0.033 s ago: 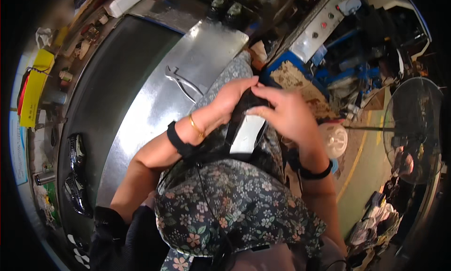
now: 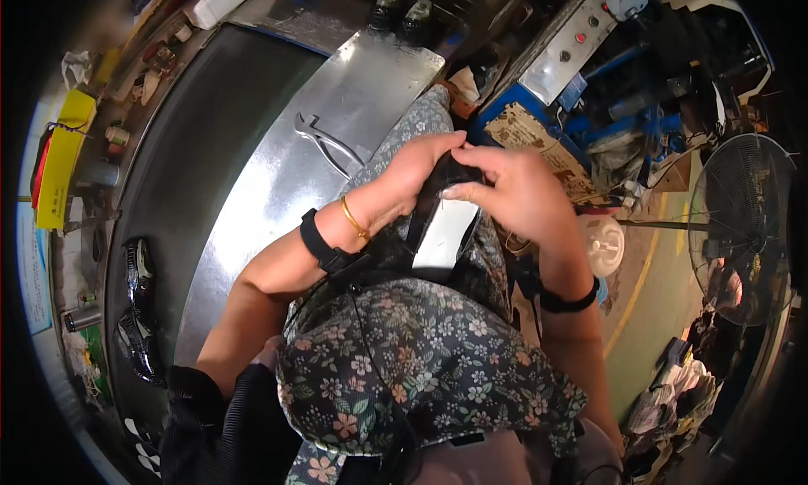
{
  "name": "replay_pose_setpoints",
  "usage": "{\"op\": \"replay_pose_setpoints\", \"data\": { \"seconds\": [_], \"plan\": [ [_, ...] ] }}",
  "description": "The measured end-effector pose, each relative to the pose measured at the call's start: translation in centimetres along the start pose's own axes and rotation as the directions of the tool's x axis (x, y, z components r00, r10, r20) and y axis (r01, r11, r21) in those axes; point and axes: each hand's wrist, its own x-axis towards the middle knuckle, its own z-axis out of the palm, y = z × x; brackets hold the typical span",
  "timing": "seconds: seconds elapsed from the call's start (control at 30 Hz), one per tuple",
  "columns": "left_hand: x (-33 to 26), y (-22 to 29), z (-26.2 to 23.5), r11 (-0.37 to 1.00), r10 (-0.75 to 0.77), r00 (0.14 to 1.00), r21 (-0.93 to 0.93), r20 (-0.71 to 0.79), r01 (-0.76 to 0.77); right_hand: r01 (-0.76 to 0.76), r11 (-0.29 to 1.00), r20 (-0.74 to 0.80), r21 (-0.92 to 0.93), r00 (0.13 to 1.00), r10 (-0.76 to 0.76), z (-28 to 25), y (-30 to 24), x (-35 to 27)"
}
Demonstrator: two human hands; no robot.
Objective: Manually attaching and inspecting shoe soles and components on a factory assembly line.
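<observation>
Your left hand [image 2: 421, 167] and right hand [image 2: 515, 192] meet over your lap, both closed on the same dark shoe upper [image 2: 444, 201], a black piece with a pale, whitish panel [image 2: 443, 234] showing on its inner face. The left hand curls around its left edge from above, fingers wrapped over the top; the right hand pinches the upper right edge, with one fingertip lying on the pale panel. The piece sits upright between your hands, just above the floral fabric [image 2: 404, 350] that covers your front, and beside the broad shiny metal table [image 2: 269, 190] on your left. A pair of metal pliers [image 2: 324, 142] lies on that table, well apart from your hands. Compared with the earlier frame, your hands hold the same place and the same grasp; the piece shows about as much pale panel as before, and the pliers have not moved. A gold bangle [image 2: 354, 219] and a black wrist strap [image 2: 318, 241] ring your left forearm.
</observation>
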Motion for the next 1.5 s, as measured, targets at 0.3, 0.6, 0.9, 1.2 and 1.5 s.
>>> {"op": "replay_pose_setpoints", "data": {
  "seconds": [0.3,0.6,0.9,1.2,1.5],
  "plan": [
    [2.2,-3.5,-5.4,0.273,0.709,0.699,0.876,0.096,-0.398,0.170,0.985,-0.542,0.007,0.829,-0.139,14.7,11.5,-1.2],
    [3.0,-4.5,-8.1,0.808,0.359,0.931,0.519,-0.059,-0.279,-0.451,0.478,0.052,0.754,0.765,0.641,16.3,12.8,2.1],
    [5.4,-3.3,-7.1,0.763,0.350,0.935,0.595,-0.050,-0.254,-0.237,0.915,-0.406,-0.327,0.909,0.090,12.4,8.9,3.3],
    [4.1,-2.6,-7.0,0.974,0.158,0.987,-0.163,0.002,-0.156,-0.030,0.418,-0.072,0.908,0.971,0.226,14.8,10.7,-0.7],
    [-0.1,0.3,-6.8,-0.129,0.255,0.936,0.951,-0.243,0.282,-0.018,0.777,-0.266,0.629,0.934,0.238,17.2,6.7,4.1]
  ]
}}
